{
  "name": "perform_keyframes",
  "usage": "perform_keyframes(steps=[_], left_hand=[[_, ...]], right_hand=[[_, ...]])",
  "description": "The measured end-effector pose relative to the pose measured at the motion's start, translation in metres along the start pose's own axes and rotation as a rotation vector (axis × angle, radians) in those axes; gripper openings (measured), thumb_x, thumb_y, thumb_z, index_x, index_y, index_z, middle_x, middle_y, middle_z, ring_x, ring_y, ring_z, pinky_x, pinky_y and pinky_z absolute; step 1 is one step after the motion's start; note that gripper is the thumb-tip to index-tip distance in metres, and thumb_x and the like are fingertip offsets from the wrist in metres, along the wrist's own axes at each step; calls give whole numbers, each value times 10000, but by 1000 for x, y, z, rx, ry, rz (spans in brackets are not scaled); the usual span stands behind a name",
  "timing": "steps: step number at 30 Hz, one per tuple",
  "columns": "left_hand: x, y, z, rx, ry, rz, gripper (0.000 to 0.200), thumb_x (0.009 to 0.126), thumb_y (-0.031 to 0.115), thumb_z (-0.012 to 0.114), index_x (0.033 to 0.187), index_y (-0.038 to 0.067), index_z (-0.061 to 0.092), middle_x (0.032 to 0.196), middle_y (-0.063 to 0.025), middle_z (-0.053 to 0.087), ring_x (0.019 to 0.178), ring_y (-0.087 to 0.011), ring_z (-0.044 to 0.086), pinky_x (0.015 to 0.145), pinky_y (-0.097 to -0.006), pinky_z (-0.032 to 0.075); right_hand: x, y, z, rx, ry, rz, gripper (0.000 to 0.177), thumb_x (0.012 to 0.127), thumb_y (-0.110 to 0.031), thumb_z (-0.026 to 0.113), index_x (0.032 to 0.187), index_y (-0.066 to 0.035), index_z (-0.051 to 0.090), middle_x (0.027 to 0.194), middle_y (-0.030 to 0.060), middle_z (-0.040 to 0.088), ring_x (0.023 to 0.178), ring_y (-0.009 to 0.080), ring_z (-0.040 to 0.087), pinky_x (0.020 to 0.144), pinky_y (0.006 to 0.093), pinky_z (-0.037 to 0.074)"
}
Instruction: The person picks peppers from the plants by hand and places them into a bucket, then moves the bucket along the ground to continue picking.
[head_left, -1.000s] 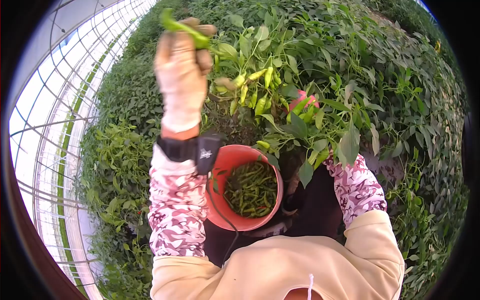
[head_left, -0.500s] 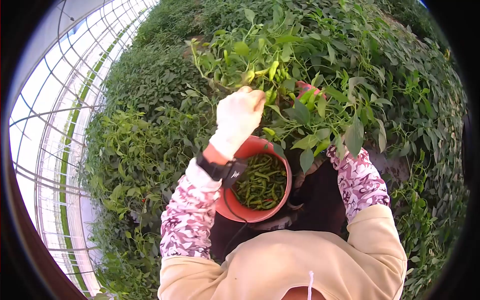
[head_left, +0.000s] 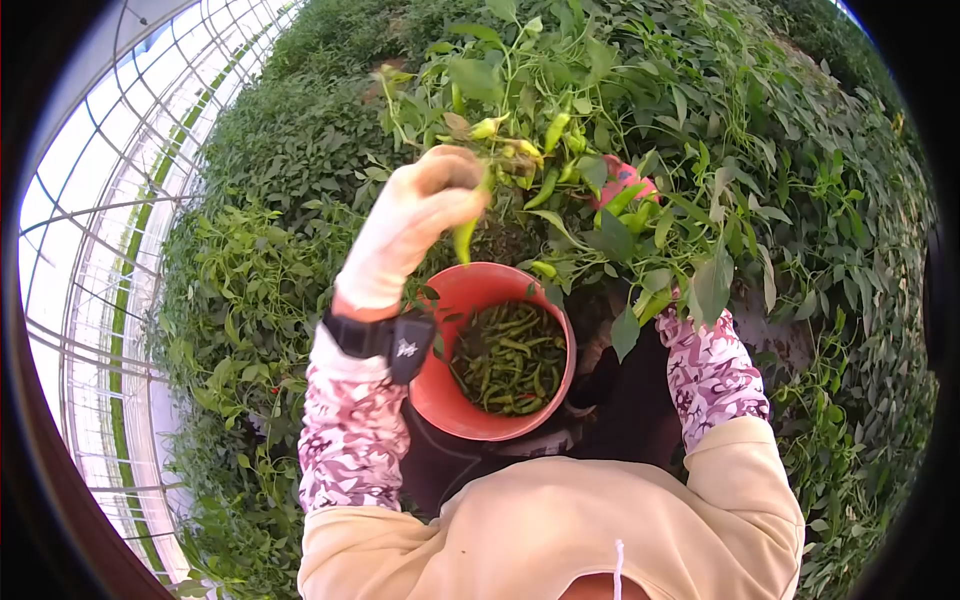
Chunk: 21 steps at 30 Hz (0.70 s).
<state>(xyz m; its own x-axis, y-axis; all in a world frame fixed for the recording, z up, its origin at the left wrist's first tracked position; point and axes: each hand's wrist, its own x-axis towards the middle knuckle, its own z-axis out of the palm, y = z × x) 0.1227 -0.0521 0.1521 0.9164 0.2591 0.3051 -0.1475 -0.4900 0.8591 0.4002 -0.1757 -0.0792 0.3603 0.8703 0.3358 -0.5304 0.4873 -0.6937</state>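
Note:
My left hand (head_left: 430,190), in a pale glove with bare fingers, is closed on a green chili pepper (head_left: 464,240) that hangs below the fingers. It is above the far left rim of a red bucket (head_left: 430,385), which holds many picked green peppers (head_left: 512,360). Among the leaves on the right, my right hand (head_left: 626,184), in a red patterned glove, is closed around part of a pepper plant (head_left: 610,235). Foliage covers most of that hand and its wrist. More peppers (head_left: 557,132) hang on the plant between my hands, some beside withered brown bits.
Dense pepper plants (head_left: 270,330) grow on both sides and ahead. A mesh of thin bars (head_left: 110,200) with white sheeting curves along the left. The bucket stands close to my legs, and a black band (head_left: 365,340) sits on my left wrist.
My left hand has moved left and slightly toward me, away from the stems, and a pepper now hangs from it. My right hand shows a little more between the leaves.

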Motion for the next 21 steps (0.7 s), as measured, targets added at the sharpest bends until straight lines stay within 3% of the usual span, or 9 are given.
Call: perform_keyframes(steps=[1,3,5,6,9,11,15,19,21], left_hand=[[-13,5,-11,59,-97,46,131,713,109,607,764,-11,592,854,-79,563,809,-143,525,707,-259,421],[-40,5,-19,-149,-338,-286,132,705,113,587,764,-4,603,843,-99,573,782,-172,555,697,-280,442],[-50,-16,-10,609,-350,-166,150,721,139,571,779,10,619,829,-124,592,743,-225,586,678,-305,463],[-50,-28,0,870,-196,-89,147,732,144,560,795,33,632,808,-127,598,728,-272,590,662,-319,473],[-28,-41,41,820,132,137,136,764,187,556,804,87,639,794,-96,611,727,-284,597,656,-362,480],[-6,-48,64,968,222,78,172,764,216,564,881,107,626,794,-102,616,733,-285,601,649,-380,479],[21,-66,90,1061,145,-123,185,747,222,549,881,103,592,779,-110,625,724,-284,620,622,-401,487],[29,-68,82,995,194,-125,183,747,221,525,838,88,611,766,-121,630,737,-285,622,626,-394,485],[30,-59,62,739,117,-218,196,750,220,501,784,73,627,669,-105,620,665,-268,620,600,-376,482]], right_hand=[[-1,1,-3,-2,2,0,574,869,-215,522,1366,-110,254,1367,124,319,1168,284,423,962,403,369],[2,0,-4,0,4,-4,574,869,-214,522,1366,-109,254,1367,124,319,1167,284,424,961,404,370],[3,2,-3,3,-2,-6,574,869,-214,523,1365,-108,254,1366,124,319,1167,284,424,961,404,371],[3,4,-3,3,-3,-1,574,869,-213,523,1365,-108,254,1366,124,319,1166,285,425,960,404,371],[4,4,-1,10,-4,-2,573,869,-213,523,1365,-107,255,1366,125,319,1165,285,426,959,404,373],[1,2,1,-1,1,6,573,869,-212,523,1364,-106,255,1366,125,319,1164,285,426,958,404,374],[-1,2,2,-10,6,12,572,869,-211,523,1364,-104,256,1366,125,319,1163,285,428,956,404,376],[-1,2,-1,-6,6,18,572,869,-210,524,1363,-103,256,1366,125,319,1161,285,429,955,404,378],[2,3,-3,-3,1,26,572,869,-210,524,1363,-102,256,1366,125,319,1161,285,430,954,405,379]])
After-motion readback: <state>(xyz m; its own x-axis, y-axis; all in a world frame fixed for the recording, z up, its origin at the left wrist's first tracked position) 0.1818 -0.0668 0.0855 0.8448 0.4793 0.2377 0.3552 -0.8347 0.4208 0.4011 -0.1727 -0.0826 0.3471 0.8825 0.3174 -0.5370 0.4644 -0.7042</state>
